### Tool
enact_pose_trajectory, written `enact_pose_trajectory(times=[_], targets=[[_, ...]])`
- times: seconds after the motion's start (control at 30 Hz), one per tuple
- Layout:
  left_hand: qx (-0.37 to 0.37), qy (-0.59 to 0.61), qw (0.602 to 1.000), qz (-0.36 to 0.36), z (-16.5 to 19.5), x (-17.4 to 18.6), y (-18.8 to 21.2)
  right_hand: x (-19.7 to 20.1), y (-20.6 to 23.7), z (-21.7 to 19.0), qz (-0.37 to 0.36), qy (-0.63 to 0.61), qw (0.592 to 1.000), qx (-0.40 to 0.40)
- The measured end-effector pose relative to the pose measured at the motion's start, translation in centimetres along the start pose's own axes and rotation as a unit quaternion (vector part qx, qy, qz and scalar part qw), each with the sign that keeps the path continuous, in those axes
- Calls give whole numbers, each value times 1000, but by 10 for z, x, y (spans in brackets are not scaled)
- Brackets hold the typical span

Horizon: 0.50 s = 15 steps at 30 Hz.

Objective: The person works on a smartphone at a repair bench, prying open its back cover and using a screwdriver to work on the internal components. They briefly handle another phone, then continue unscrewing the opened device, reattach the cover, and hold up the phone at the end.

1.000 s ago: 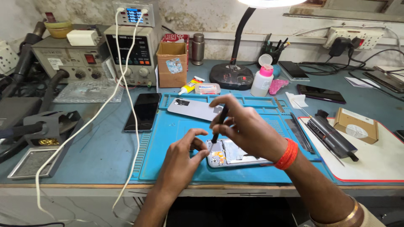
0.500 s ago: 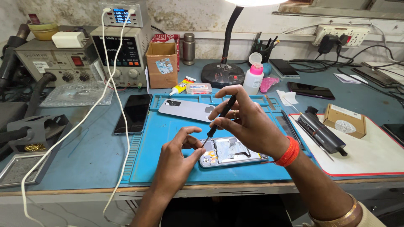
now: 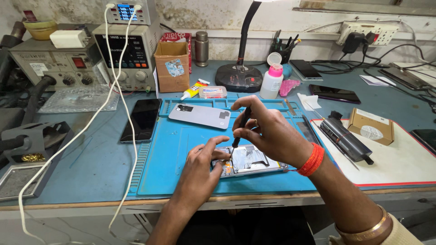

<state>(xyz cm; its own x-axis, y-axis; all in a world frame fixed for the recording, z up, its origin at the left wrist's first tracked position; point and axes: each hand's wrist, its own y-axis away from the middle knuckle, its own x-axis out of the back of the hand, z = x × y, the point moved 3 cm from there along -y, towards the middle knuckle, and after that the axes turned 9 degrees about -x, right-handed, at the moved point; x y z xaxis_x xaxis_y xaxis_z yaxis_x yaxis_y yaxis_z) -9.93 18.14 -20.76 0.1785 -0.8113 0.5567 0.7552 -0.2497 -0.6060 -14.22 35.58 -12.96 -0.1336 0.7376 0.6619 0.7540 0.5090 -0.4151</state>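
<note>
the left hand (image 3: 200,165) lies flat-ish on the blue mat (image 3: 181,154), fingers loosely spread rather than closed, fingertips pressing the left end of the opened phone (image 3: 250,162), evidently to pin it so it cannot slide under the tool. the phone lies face down near the mat's front edge, close to the body, its back off and silvery shielding showing. the right hand (image 3: 268,131) is curled closed around a thin black screwdriver (image 3: 240,128), held upright like a pen with the tip down on the phone's upper left corner, just beside the left fingertips; that grip suits fine turning. an orange band sits at its wrist.

just behind, the phone's grey back cover (image 3: 200,115) is set aside on the same mat, out of the way but within reach. a dark phone (image 3: 141,119) lies left of the mat on the worktop (image 3: 91,168). to the right, a black tool roll (image 3: 345,138) and small cardboard box (image 3: 371,126) rest on a white pad. farther back stand a glue tube (image 3: 194,89), a pink-capped bottle (image 3: 272,80) and the lamp base (image 3: 240,77), with a bench power supply (image 3: 127,45) at the wall, its white cables trailing forward.
</note>
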Motion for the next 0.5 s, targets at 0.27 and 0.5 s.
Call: enact_pose_trajectory(times=[0.27, 0.5], targets=[[17, -7, 1000, -12, -6, -3, 2, -3, -2, 2, -6, 3, 1000, 10], [15, -6, 1000, 2, -2, -3, 0, -5, 1, -4, -57, -59, 996, 24]])
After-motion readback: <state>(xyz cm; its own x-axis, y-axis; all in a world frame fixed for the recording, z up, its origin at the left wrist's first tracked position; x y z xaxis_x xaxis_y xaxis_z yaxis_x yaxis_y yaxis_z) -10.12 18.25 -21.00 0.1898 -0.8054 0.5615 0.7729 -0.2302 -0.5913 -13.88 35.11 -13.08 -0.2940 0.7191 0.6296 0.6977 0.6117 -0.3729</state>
